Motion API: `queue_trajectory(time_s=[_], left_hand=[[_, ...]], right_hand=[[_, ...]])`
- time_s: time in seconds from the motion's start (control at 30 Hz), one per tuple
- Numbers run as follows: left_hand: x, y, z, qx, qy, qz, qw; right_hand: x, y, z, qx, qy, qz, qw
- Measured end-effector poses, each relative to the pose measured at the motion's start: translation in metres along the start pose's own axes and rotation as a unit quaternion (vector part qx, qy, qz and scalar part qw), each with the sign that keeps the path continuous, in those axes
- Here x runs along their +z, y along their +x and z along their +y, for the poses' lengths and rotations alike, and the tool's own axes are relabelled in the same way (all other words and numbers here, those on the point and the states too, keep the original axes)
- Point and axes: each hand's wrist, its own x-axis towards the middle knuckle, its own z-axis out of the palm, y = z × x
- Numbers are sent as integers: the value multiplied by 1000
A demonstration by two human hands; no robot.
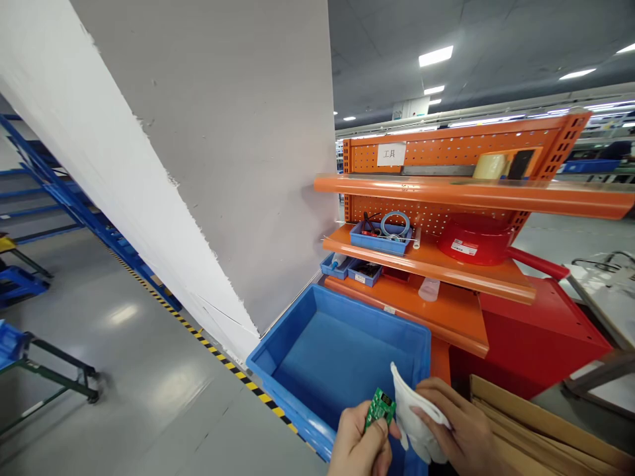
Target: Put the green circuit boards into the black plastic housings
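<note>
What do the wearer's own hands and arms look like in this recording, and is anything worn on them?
Both the left hand and the right hand are bare human hands, with no glove worn. No ring shows on the visible fingers. The picture's bottom edge cuts off the arms, so no sleeve is seen and what they wear cannot be told.

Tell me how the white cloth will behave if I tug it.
The white cloth will probably flop and fold, since its edges already curl around the right hand. It looks thin, so it is likely light for its size and unlikely to roll.
</note>
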Motion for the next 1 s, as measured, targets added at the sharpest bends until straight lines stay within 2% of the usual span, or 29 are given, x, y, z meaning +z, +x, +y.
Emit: queue_trajectory(time_s=[0.07,0.2,0.3,0.4,0.47,0.53,0.63,0.7,0.8,0.9,1.0], left_hand=[[0,-1,3,-11,-3,-11,1000],[1,1,0,4,-2,-15,1000],[3,2,-9,12,18,-7,1000],[3,3,-17,3,9,4,1000],[3,3,-19,4,5,15,1000],[1,2,-19,10,8,22,1000],[-1,0,-14,-2,15,20,1000],[-2,-1,-12,-13,17,15,1000],[0,1,-12,-7,15,7,1000],[3,3,-17,-6,11,7,1000],[3,5,-21,1,14,14,1000]], right_hand=[[-1,1,-2,6,7,2,1000],[-3,12,-20,-59,-34,-45,997],[-2,16,-28,-109,-106,-29,988],[1,11,-24,-150,-141,-18,978],[4,8,-18,-126,-110,-33,985],[5,6,-12,-74,-36,-47,996],[4,7,-8,28,42,-15,999],[2,11,-10,62,47,10,997],[-1,16,-19,6,28,-16,999],[1,15,-26,-55,-39,-55,996],[3,10,-25,-82,-89,-53,991]])
